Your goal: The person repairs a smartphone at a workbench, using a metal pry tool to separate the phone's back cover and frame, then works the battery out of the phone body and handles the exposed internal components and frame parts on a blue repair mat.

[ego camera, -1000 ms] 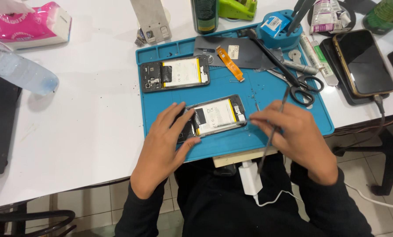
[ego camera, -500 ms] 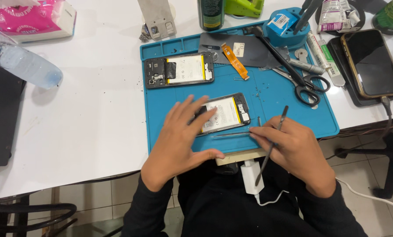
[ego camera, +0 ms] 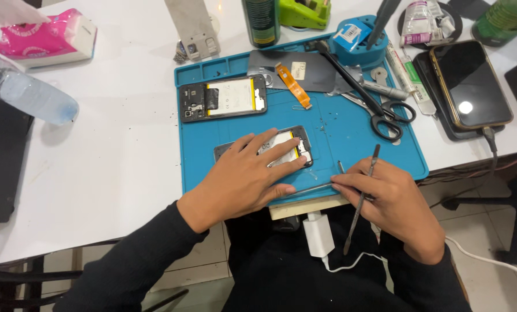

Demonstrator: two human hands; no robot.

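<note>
My left hand (ego camera: 244, 176) lies flat, fingers spread, on an opened phone (ego camera: 296, 145) with a white battery, pressing it onto the blue work mat (ego camera: 351, 136). My right hand (ego camera: 388, 199) rests at the mat's front edge and holds a thin metal pry tool (ego camera: 361, 202) between its fingers. Slim tweezers (ego camera: 310, 189) lie under its fingertips, pointing toward my left hand. A second opened phone (ego camera: 222, 98) lies further back on the mat.
Scissors (ego camera: 385, 115), an orange flex strip (ego camera: 293, 85) and a grey back cover (ego camera: 305, 72) lie on the mat's far side. A dark phone (ego camera: 471, 84) charges at the right. A plastic bottle (ego camera: 30, 95) and a pink tissue pack (ego camera: 47, 37) sit at the left. A white charger (ego camera: 318, 234) hangs below.
My left hand slid further over the near phone and now covers most of it. My right hand drew back to the mat's front edge, still with the pry tool.
</note>
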